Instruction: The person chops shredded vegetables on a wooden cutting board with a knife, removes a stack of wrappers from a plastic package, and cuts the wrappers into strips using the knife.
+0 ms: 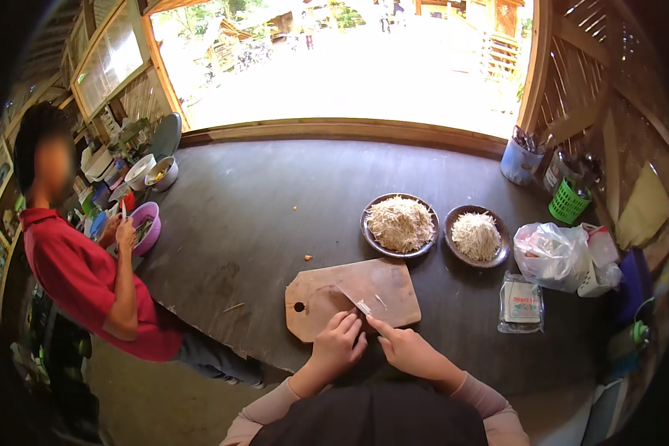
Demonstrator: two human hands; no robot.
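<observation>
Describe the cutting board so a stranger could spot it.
Find the dark table before the bright opening. At its near side, by the person's left hand and right hand, lies the cutting board: flat, pale wood with a dark hole, unlike the round bowls beyond.

A worn brown wooden cutting board (320, 293) is lying flat in the near middle of the scene, slanting slightly so that its right end is sitting farther off. It is showing clipped corners and a dark round hole at its left end. A knife (348, 295) is slanting over the board, its thin blade pointing far left. Short white strips (363, 306) are clustering by the blade; another white strip (381, 302) is lying just to their right.
</observation>
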